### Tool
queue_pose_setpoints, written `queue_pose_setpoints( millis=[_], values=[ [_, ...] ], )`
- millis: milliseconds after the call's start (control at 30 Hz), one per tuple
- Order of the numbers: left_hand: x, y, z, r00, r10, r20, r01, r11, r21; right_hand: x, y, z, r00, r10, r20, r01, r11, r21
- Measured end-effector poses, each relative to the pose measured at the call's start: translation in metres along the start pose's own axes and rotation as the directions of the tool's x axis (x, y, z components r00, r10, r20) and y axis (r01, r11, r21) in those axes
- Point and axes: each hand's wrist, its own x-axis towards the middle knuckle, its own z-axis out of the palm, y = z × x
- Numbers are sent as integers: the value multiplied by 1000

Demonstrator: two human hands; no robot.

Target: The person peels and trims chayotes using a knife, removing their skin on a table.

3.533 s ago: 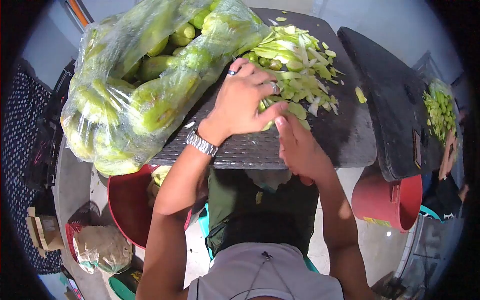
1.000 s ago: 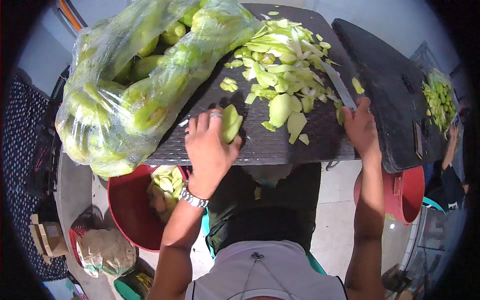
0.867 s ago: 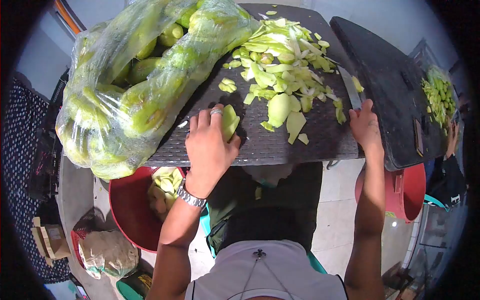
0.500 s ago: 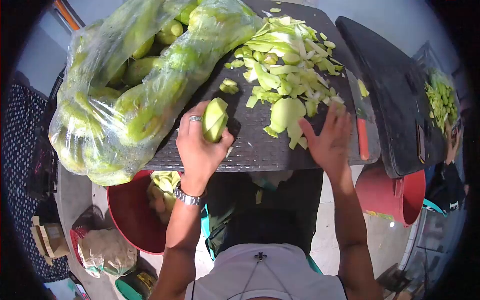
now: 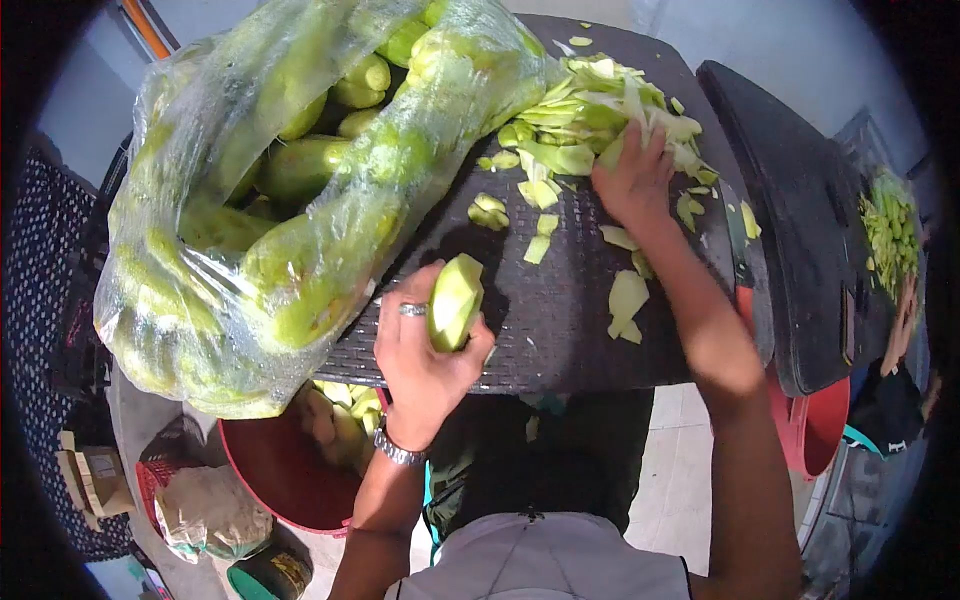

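Left hand [image 5: 415,340] clamped around a pared green fruit [image 5: 457,298] at the near left of the dark table [image 5: 590,365], apparently keeping it clear of the far peelings [image 5: 575,105], where the right hand [image 5: 634,188] rests (whether gripping any, one cannot tell).

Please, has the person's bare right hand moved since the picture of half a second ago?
Yes. Judged against the dark, woven-textured tabletop, the bare right hand has moved away from the near edge, to the pile of thin, pale-green peelings.
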Motion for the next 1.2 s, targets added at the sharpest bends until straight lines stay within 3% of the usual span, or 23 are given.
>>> queue_pose_setpoints(
  millis=[133, 267, 400, 500, 600, 633, 700, 733, 767, 800, 867, 967, 1133, 1200],
  values=[
    [1, -5, 0, 999, 39, 26, -39, 999, -24, 62, 12, 29, 999, 16, -41, -15, 1000, 23],
    [2, -1, -4, 999, 13, 42, -14, 1000, 26, 125, 18, 47, 989, 116, 96, -112, 992, -53],
    [1, -3, -4, 999, 22, 35, -22, 1000, -1, 172, 27, 59, 973, 100, 206, -92, 995, -48],
    [1, -4, -5, 999, 21, 35, -21, 1000, -12, 188, 27, 21, 921, 103, 376, -88, 995, -55],
    [-2, -4, -3, 1000, 6, 23, -5, 1000, -22, 181, 42, -35, 849, -28, 528, 106, 987, -118],
    [-2, -5, -2, 1000, 25, 16, -24, 1000, -15, 150, 56, -45, 933, -126, 338, 138, 990, -10],
    [0, -5, -1, 1000, 30, 3, -30, 1000, -9, 71, 68, -74, 939, -328, 101, 325, 945, 43],
    [0, -4, -1, 1000, 30, 5, -30, 999, -13, 18, 55, -102, 941, -322, 106, 315, 946, 71],
    [0, -4, -2, 1000, 30, 6, -30, 999, -15, -34, 33, -122, 974, -191, 121, 185, 981, 63],
    [1, -4, -2, 1000, 31, 5, -31, 999, -15, -77, 17, -149, 950, -255, 178, 222, 957, 186],
    [2, -5, -2, 999, 41, 11, -41, 999, -14, -128, -14, -169, 863, -325, 386, 259, 942, 214],
    [1, -6, -1, 997, 65, 29, -65, 998, 8, -135, -10, -159, 780, -475, 408, 425, 880, 212],
    [-2, -5, -2, 999, 49, 20, -49, 999, -13, -48, 38, -99, 615, -764, 197, 643, 630, 436],
    [-2, -6, 0, 998, 69, 4, -69, 998, -4, -2, 53, -71, 641, -768, -17, 753, 624, 208]
  ],
)
